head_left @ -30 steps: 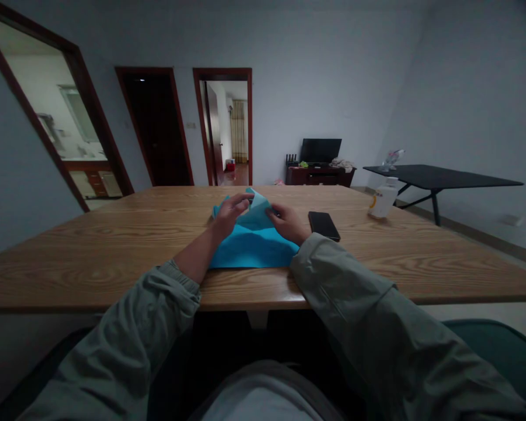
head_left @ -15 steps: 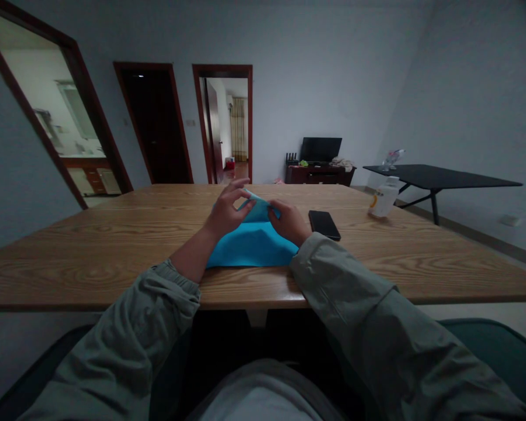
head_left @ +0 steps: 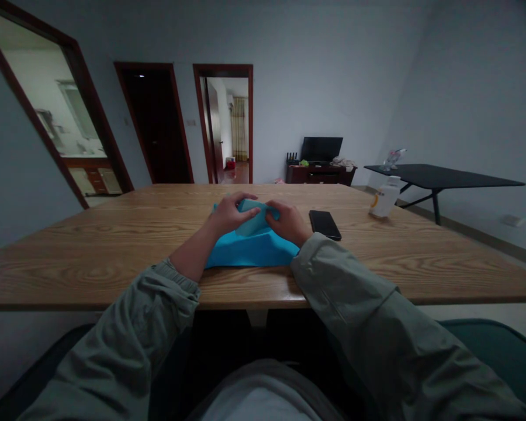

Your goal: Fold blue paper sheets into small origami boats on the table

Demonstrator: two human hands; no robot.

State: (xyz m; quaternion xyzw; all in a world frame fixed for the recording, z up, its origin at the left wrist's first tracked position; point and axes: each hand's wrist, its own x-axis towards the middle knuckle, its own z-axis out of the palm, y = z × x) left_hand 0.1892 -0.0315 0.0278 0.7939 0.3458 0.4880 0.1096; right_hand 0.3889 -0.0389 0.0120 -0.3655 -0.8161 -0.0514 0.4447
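A bright blue sheet (head_left: 252,250) lies near the front edge of the table; whether it is cloth or paper I cannot tell. Its far part is lifted and turned over, showing a paler blue face between my hands. My left hand (head_left: 230,216) pinches this raised part from the left, thumb in front and fingers behind. From the right, my right hand (head_left: 288,222) grips the raised edge between thumb and curled fingers. Parts of the sheet behind the fingers are hidden.
A black phone (head_left: 325,225) lies on the wooden table (head_left: 114,257) just right of my right hand. Farther right stands a white bottle (head_left: 384,199). Beyond the table are a black table (head_left: 447,175) and a television (head_left: 322,149) on a dark cabinet.
The raised part of the sheet has turned toward me, so more of its pale face shows. My left hand has rotated and lowered its fingers; my right hand has barely moved.
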